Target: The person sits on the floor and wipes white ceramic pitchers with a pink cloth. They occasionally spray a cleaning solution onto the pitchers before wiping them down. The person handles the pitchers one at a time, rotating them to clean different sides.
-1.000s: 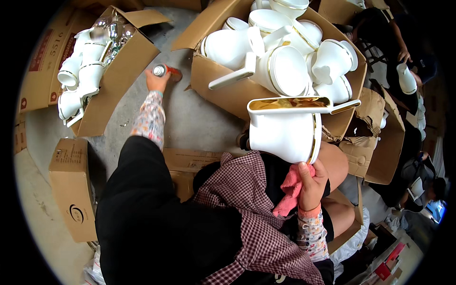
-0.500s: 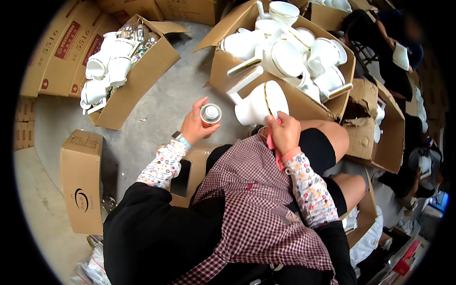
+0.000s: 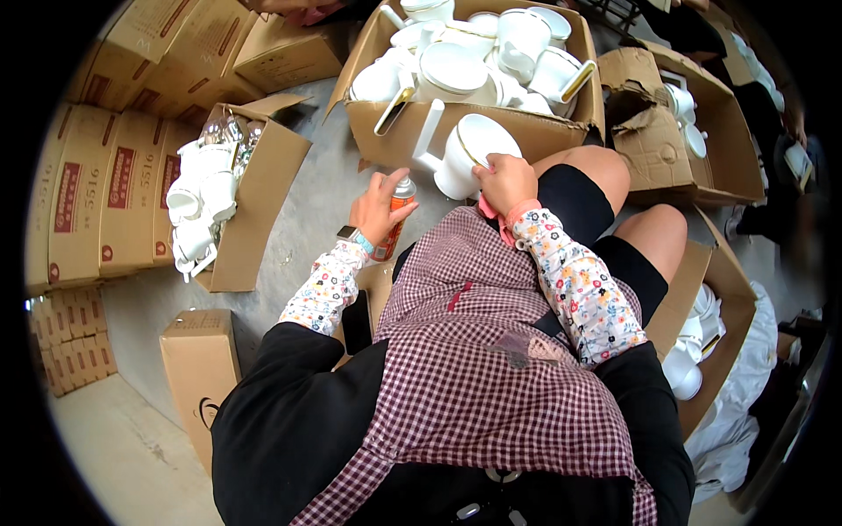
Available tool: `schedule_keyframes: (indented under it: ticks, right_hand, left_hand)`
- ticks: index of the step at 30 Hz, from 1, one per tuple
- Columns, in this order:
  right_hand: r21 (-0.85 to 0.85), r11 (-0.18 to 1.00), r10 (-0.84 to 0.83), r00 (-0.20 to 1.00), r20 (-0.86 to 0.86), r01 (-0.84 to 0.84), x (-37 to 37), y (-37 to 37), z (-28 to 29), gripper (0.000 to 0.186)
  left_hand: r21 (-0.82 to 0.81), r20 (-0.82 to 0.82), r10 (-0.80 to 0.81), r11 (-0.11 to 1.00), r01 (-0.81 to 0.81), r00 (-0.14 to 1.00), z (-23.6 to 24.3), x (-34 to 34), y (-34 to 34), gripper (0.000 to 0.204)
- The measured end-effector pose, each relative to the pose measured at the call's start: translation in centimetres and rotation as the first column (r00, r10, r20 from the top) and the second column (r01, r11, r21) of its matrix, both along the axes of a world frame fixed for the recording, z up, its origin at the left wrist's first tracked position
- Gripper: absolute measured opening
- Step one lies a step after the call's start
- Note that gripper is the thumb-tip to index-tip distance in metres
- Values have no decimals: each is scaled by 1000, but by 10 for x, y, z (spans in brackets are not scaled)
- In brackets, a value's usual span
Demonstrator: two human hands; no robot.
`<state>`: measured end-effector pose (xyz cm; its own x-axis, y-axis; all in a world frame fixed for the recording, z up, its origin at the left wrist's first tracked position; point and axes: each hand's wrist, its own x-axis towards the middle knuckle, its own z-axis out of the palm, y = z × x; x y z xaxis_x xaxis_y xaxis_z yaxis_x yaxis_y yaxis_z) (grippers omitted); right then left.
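My left hand (image 3: 373, 210) is closed on an orange spray can (image 3: 403, 202), its forefinger at the silver top. Just right of it, my right hand (image 3: 509, 182) grips a white pitcher (image 3: 465, 147) with a gold band and a pale handle pointing left, above my knee. A pink cloth (image 3: 495, 219) is bunched in that hand beneath the pitcher. In front of me a large carton (image 3: 368, 131) is heaped with similar white pitchers (image 3: 452, 70). Below my left arm a black phone (image 3: 356, 320) lies on a cardboard box.
A carton of white and silvery vessels (image 3: 250, 219) stands left, before stacked boxes (image 3: 123, 202). A tall box (image 3: 195, 359) is lower left. More pitcher cartons (image 3: 715, 175) (image 3: 702, 403) stand right, with a plastic sack (image 3: 737, 447). Other people (image 3: 789, 131) are at the upper edges.
My left hand has brought the can from the floor in toward my lap. The pitcher in my right hand has turned and sits farther forward. The whole view has shifted.
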<state>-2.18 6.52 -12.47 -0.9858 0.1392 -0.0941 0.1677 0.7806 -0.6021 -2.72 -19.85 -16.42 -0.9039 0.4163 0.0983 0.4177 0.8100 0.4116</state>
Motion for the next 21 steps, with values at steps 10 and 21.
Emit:
schedule_keyframes:
  ticks: [10, 21]
  right_hand:
    - [12, 1000, -20, 1000, 1, 20, 2, 6, 0, 26]
    - [-16, 1000, -22, 1000, -18, 22, -1, 5, -5, 24]
  left_hand:
    - [-68, 61, 5, 998, 0, 998, 19, -21, 19, 60]
    - [-96, 29, -41, 994, 44, 999, 15, -23, 27, 60]
